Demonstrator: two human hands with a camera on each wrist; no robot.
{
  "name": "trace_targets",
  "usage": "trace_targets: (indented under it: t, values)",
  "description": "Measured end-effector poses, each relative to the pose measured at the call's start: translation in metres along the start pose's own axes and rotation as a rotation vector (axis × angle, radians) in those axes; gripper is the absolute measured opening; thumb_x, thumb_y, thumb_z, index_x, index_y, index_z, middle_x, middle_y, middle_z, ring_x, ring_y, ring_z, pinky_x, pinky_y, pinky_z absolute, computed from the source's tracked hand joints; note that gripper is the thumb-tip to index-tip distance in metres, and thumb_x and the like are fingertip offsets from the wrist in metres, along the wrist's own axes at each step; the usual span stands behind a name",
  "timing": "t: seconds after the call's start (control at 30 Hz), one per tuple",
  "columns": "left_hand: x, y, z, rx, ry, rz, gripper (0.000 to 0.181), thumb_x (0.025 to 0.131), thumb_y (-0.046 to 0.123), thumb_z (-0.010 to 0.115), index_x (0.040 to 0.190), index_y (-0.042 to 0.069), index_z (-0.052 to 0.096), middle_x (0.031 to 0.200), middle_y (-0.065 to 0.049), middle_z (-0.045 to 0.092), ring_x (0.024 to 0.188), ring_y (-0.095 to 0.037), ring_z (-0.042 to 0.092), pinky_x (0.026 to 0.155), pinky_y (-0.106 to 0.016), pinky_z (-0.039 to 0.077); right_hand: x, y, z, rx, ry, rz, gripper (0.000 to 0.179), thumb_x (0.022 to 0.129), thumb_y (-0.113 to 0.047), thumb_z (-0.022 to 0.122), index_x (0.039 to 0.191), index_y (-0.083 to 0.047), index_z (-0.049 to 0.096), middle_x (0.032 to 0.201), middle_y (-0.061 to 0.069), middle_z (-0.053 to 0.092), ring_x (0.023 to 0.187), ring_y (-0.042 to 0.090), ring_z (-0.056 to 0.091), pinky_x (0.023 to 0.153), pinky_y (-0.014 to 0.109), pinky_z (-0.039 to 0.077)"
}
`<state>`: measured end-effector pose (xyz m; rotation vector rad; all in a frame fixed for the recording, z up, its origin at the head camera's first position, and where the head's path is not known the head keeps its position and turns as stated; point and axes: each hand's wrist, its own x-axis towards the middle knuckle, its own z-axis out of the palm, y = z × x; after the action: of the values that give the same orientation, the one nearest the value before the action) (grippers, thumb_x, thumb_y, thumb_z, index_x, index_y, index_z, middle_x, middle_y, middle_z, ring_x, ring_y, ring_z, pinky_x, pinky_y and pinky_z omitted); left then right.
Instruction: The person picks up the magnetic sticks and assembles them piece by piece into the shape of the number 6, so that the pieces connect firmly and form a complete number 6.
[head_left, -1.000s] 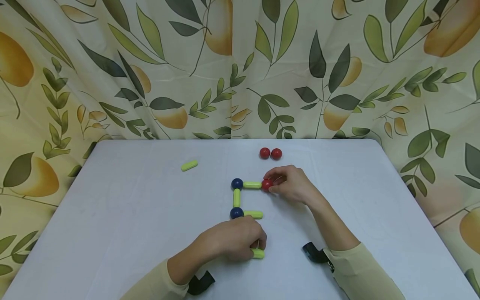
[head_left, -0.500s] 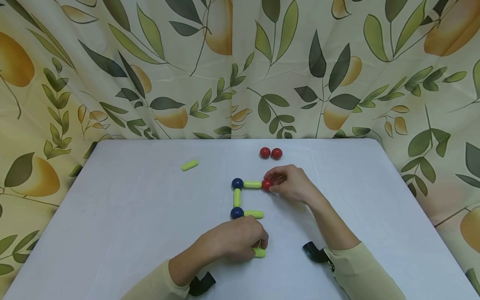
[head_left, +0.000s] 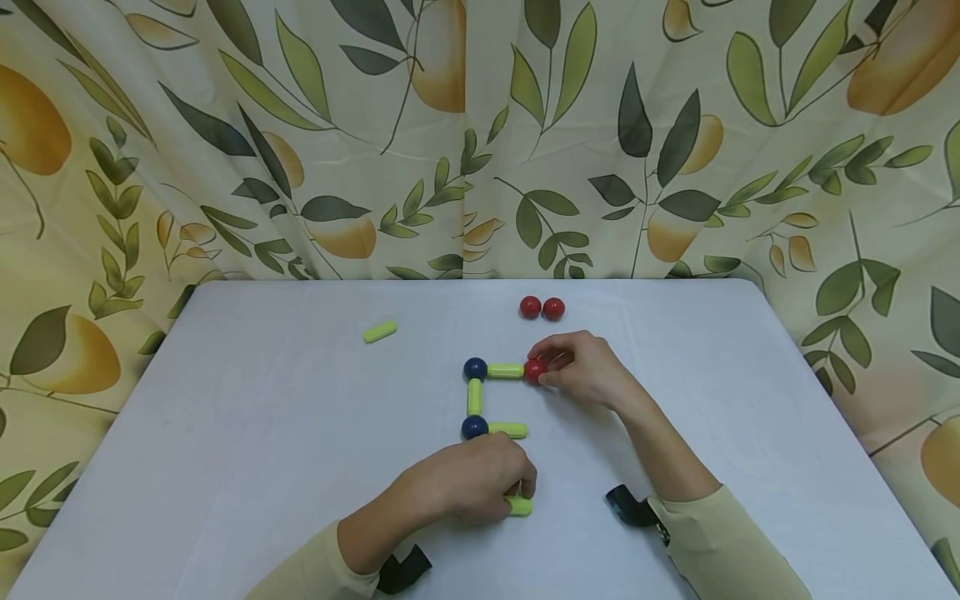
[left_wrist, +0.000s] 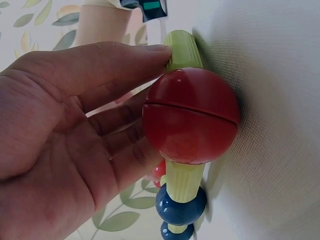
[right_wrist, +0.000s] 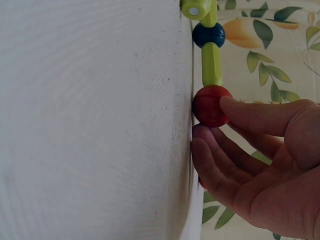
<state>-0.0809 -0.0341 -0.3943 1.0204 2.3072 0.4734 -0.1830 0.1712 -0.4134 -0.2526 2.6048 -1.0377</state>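
In the head view my right hand pinches a red ball between thumb and fingers. A light green magnetic stick joins it to a blue ball. From there another green stick leads down to a second blue ball, which bears a stick pointing right. My left hand grips a green stick at the near end. In the left wrist view, its thumb lies on that stick, beside a grooved red ball hidden from the head view.
Two red balls sit side by side near the table's far edge. A loose green stick lies at the back left of the white table. Behind it hangs a leaf-and-fruit patterned curtain.
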Motion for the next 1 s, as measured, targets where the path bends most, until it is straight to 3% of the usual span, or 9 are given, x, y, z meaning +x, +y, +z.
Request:
trace_targets:
  t: [0.27, 0.4, 0.7, 1.0]
  values:
    - [-0.001, -0.001, -0.004, -0.031, -0.001, 0.002, 0.021, 0.089, 0.005, 0.078, 0.106, 0.016, 0.081, 0.074, 0.011, 0.059, 0.071, -0.003, 0.051, 0.066, -0.015, 0.045, 0.0, 0.001, 0.0, -0.001, 0.002, -0.005, 0.029, 0.089, -0.007, 0.078, 0.117, -0.013, 0.077, 0.107, 0.009, 0.074, 0.098, 0.025, 0.067, 0.085, 0.037, 0.056]
    - [-0.005, -0.005, -0.012, -0.07, 0.034, 0.022, 0.023, 0.09, 0.005, 0.075, 0.11, 0.014, 0.08, 0.078, 0.011, 0.061, 0.075, -0.002, 0.053, 0.068, -0.015, 0.047, 0.0, 0.001, 0.0, -0.005, 0.005, -0.014, 0.028, 0.089, -0.006, 0.077, 0.116, -0.013, 0.077, 0.106, 0.008, 0.075, 0.097, 0.024, 0.069, 0.084, 0.037, 0.055]
    - [-0.012, -0.033, -0.032, -0.142, 0.202, 0.021, 0.021, 0.093, 0.006, 0.074, 0.113, 0.012, 0.078, 0.085, 0.009, 0.066, 0.08, -0.008, 0.06, 0.073, -0.017, 0.051, 0.0, 0.002, 0.0, -0.009, 0.003, -0.021, 0.028, 0.089, -0.005, 0.077, 0.116, -0.013, 0.077, 0.107, 0.008, 0.075, 0.097, 0.024, 0.07, 0.084, 0.037, 0.055]
    - [-0.016, -0.067, -0.045, -0.222, 0.407, -0.113, 0.028, 0.093, 0.008, 0.075, 0.12, 0.012, 0.076, 0.106, 0.0, 0.072, 0.097, -0.015, 0.064, 0.085, -0.03, 0.056, 0.0, 0.002, -0.001, -0.012, 0.001, -0.031, 0.029, 0.089, -0.006, 0.077, 0.118, -0.012, 0.077, 0.107, 0.009, 0.074, 0.097, 0.025, 0.068, 0.083, 0.036, 0.055]
